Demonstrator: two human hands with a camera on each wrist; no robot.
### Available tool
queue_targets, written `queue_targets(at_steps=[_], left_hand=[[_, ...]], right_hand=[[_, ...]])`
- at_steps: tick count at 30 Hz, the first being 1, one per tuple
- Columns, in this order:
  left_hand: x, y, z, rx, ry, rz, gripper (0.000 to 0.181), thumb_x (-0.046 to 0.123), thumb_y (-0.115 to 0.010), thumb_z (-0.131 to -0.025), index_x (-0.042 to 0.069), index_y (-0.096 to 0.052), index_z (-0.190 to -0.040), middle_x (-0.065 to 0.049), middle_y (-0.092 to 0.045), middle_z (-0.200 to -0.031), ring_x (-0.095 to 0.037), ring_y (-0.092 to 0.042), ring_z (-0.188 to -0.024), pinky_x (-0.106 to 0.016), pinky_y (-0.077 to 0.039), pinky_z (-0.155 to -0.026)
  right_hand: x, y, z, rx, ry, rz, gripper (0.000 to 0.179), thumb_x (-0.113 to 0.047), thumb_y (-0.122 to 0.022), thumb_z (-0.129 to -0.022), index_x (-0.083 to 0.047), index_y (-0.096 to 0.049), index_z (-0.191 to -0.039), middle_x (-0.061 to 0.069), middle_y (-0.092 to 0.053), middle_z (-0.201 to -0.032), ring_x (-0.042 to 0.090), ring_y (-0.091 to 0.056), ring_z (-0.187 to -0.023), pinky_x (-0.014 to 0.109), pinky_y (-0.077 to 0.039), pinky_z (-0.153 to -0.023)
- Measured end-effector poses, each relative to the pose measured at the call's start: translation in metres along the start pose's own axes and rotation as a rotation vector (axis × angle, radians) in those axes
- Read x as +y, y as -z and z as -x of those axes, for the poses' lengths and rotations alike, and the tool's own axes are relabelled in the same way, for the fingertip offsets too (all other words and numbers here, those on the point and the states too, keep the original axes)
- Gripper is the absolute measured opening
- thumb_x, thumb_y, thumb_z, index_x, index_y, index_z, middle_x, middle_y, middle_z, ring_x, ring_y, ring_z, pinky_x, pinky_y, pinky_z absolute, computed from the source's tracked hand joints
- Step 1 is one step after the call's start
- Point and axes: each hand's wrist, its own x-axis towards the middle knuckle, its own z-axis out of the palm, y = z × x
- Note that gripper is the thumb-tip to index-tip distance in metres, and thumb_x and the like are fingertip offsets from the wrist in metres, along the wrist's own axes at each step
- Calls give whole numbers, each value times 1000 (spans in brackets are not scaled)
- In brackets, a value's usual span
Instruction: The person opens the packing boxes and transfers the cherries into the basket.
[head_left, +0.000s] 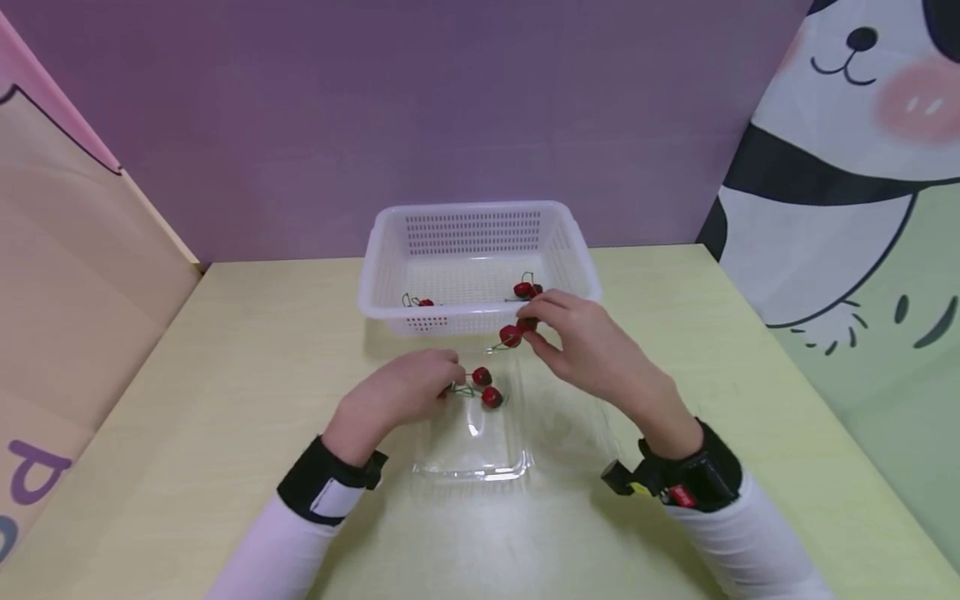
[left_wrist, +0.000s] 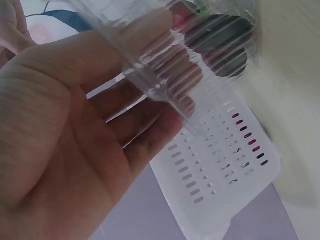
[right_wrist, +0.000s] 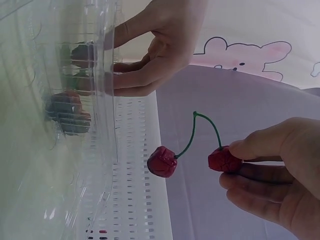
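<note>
My right hand (head_left: 592, 346) pinches one cherry (right_wrist: 225, 160) of a stemmed pair between thumb and fingertips. Its twin cherry (right_wrist: 162, 161) hangs from the joined green stem. The pair is close in front of the basket's near rim. My left hand (head_left: 408, 387) reaches into the far end of a clear plastic box (head_left: 472, 446), its fingers seen through the plastic wall in the left wrist view. Two red cherries (head_left: 491, 397) with green stems lie beside its fingertips, and a bit of red shows under them. I cannot tell whether the left fingers grip it.
A white perforated basket (head_left: 401, 321) stands behind the box near the purple backdrop (head_left: 300, 150). Inside it lie cherries at the right (head_left: 522, 289) and another at the left (head_left: 426, 302). All stand on a pale wooden table (head_left: 262, 350).
</note>
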Motion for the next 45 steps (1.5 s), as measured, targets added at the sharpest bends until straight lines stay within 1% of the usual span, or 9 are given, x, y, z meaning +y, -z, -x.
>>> queue_targets(at_steps=[7, 12, 17, 18, 21, 25, 31, 39, 45], left_hand=[[2, -2, -2, -28, 40, -54, 12, 2, -73, -84, 14, -70, -86, 3, -55, -83, -12, -49, -72, -21, -41, -65], [2, -5, -3, -36, 21, -59, 13, 0, -72, -84, 13, -70, -84, 3, -55, -82, -13, -49, -72, -22, -41, -67], [1, -5, -2, -28, 18, -68, 14, 0, -72, -84, 13, -69, -84, 4, -51, -80, -13, -48, -71, -23, -41, -65], [1, -5, -2, -26, 20, -81, 14, 0, -72, -84, 14, -69, -84, 5, -49, -79, -13, -47, -71, -24, -41, -67], [1, -5, -2, -21, 34, -138, 14, 4, -72, -85, 17, -68, -84, 7, -48, -78, -13, -47, -74, -28, -41, -79], [2, -5, -1, -26, 57, -202, 12, 10, -71, -88, 20, -67, -84, 10, -49, -79, -11, -47, -78, -35, -36, -92], [2, -6, -1, -28, 69, -194, 13, 10, -70, -89, 20, -65, -83, 11, -51, -80, -11, -48, -76, -33, -39, -86], [1, -6, -3, -32, 59, -189, 15, 8, -71, -88, 17, -64, -78, 9, -50, -76, -12, -47, -69, -25, -42, -69], [2, -6, -4, -59, 84, -142, 16, 5, -71, -88, 15, -65, -77, 7, -50, -77, -13, -47, -69, -22, -40, -64]], right_hand=[[3, 0, -3, 82, -45, -21, 25, 1, -77, -82, -1, -69, -106, 5, -64, -105, 16, -63, -85, 22, -51, -72], [10, -3, -3, 139, -69, -31, 24, 3, -76, -82, 2, -69, -105, 7, -64, -105, 17, -64, -85, 20, -51, -70], [14, -4, -3, 155, -96, -41, 24, 3, -76, -83, 4, -68, -106, 8, -64, -105, 20, -65, -87, 22, -51, -69], [14, -4, -3, 159, -97, -45, 24, 3, -76, -83, 4, -68, -106, 8, -64, -105, 21, -65, -87, 23, -52, -69], [15, -4, -3, 164, -101, -49, 23, 3, -75, -83, 4, -68, -105, 9, -64, -105, 21, -65, -87, 24, -52, -69], [15, -4, -4, 187, -99, -46, 23, 3, -75, -83, 4, -68, -105, 9, -64, -104, 19, -64, -87, 24, -52, -69], [19, -5, -4, 251, -101, -50, 21, 3, -74, -84, 4, -68, -104, 8, -64, -103, 20, -65, -88, 22, -52, -71], [30, -8, -5, 331, -110, -64, 25, 6, -74, -83, 6, -67, -108, 11, -63, -106, 22, -67, -90, 20, -52, -72], [42, -12, -5, 384, -137, -83, 24, 10, -73, -82, 7, -69, -105, 12, -64, -104, 24, -66, -91, 19, -51, -76]])
